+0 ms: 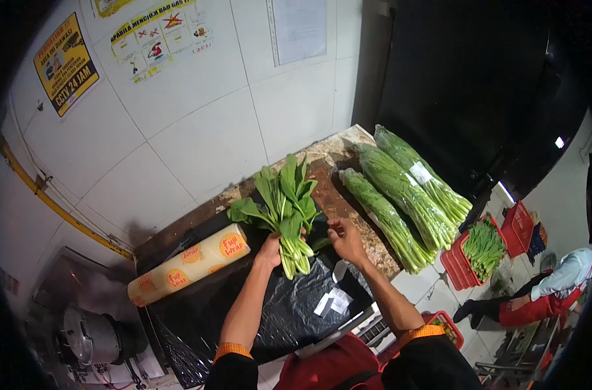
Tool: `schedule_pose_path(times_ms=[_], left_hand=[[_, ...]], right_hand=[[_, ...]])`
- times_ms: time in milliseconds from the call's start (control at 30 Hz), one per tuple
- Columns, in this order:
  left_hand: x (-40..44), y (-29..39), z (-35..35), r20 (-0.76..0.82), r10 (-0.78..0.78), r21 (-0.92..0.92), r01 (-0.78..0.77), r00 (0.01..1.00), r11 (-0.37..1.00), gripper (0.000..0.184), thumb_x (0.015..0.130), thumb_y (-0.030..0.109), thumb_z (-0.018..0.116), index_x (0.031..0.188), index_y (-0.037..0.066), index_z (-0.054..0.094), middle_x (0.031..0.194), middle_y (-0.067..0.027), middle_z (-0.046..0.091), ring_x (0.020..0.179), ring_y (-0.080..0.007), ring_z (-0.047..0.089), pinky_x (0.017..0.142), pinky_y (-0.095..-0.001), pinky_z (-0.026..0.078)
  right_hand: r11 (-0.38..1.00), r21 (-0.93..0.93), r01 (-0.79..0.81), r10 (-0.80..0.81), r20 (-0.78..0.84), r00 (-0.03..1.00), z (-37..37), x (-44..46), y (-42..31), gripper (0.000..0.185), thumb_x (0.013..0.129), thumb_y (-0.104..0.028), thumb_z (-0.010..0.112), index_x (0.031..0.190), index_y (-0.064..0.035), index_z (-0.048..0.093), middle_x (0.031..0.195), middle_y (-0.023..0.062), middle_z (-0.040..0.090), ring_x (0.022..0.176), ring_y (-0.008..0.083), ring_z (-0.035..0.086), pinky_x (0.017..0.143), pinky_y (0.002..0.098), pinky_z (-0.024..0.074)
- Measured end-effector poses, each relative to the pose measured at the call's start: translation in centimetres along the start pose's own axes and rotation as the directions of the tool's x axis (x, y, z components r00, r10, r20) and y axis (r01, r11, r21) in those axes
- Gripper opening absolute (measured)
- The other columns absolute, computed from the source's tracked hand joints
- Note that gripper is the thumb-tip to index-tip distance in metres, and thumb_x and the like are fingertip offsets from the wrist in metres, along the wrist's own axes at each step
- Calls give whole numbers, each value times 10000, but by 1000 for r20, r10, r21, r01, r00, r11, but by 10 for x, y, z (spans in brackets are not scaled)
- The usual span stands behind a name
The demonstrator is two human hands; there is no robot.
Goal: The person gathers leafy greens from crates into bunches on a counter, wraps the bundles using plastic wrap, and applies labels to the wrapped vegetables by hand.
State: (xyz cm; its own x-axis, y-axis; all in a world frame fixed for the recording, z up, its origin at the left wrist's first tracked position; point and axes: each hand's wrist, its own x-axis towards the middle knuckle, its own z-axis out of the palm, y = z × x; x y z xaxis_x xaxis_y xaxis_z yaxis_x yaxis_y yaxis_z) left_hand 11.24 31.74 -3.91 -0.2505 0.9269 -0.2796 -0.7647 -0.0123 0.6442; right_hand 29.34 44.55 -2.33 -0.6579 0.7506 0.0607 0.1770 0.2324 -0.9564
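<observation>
A bunch of leafy greens, like choy sum, is gripped around its pale stems by my left hand. Its leaves point toward the wall and the cut stem ends toward me. My right hand is just right of the bunch, apart from it, with fingers curled in; whatever they may hold is too small to make out. Below both hands lies black plastic wrapping with white labels on it. A roll printed "Fuji Wrap" rests left of my left hand.
Three clear bags of long greens lie on the worn counter at right. Red crates, one filled with greens, stand on the floor beyond. Another person is at far right. A metal pot sits at lower left.
</observation>
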Motion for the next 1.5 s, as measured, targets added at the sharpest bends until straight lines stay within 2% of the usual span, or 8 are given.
schedule_pose_path(times_ms=[200,333,667,800,1000,1067,1267,1500], left_hand=[[-7,28,15,38,-53,211,44,998,977,376,877,264,549,1127,-16,565,993,-141,641,843,-234,639,725,-360,547],[-9,29,33,27,-26,74,24,999,997,405,848,290,593,1118,-10,561,944,-136,646,815,-219,638,702,-351,548],[-1,22,29,261,83,-201,-30,962,979,657,841,485,554,1240,-33,483,1045,-169,615,935,-300,630,816,-444,526],[-7,12,59,203,170,-381,-82,964,921,724,866,552,487,1256,-57,441,1122,-215,570,988,-358,589,937,-540,443],[11,8,52,122,209,-370,-151,970,917,622,877,469,519,1209,-57,492,1008,-167,620,841,-250,610,745,-377,517],[14,8,54,41,288,-364,-255,957,896,589,879,463,523,1155,-56,539,954,-137,636,818,-225,620,734,-350,519],[8,7,88,12,373,-478,-323,928,817,603,895,476,476,1124,-79,535,975,-152,631,808,-232,614,736,-336,513],[-2,0,79,56,247,-457,-195,967,868,548,867,461,524,1109,-30,549,956,-138,626,767,-259,620,688,-369,525]], right_hand=[[951,279,-131,83,176,981,21,21,5,474,810,-13,622,1256,34,468,994,128,630,897,202,620,822,310,485],[848,514,-131,-49,320,946,35,30,-11,257,846,51,551,1101,39,522,873,74,636,802,165,614,763,303,481],[818,501,-283,165,266,950,-3,12,-58,107,879,-112,627,932,-26,594,786,34,625,678,101,586,591,247,471],[970,236,-64,19,189,982,6,-9,-54,103,881,-80,594,884,22,593,741,51,627,583,100,566,519,237,467],[950,281,-135,146,-18,989,-6,-47,-59,163,914,-132,543,905,13,616,741,50,638,563,104,572,512,229,477],[869,240,-433,406,155,900,-3,-67,-36,217,911,-218,579,939,-5,614,783,47,632,628,107,587,565,237,475],[641,739,-209,283,26,959,20,-70,-51,242,906,-190,590,1077,-19,599,896,17,614,854,110,580,737,328,485],[887,457,-66,130,-108,986,19,-45,-52,245,941,-189,544,1052,14,624,892,-18,610,732,65,490,646,243,406]])
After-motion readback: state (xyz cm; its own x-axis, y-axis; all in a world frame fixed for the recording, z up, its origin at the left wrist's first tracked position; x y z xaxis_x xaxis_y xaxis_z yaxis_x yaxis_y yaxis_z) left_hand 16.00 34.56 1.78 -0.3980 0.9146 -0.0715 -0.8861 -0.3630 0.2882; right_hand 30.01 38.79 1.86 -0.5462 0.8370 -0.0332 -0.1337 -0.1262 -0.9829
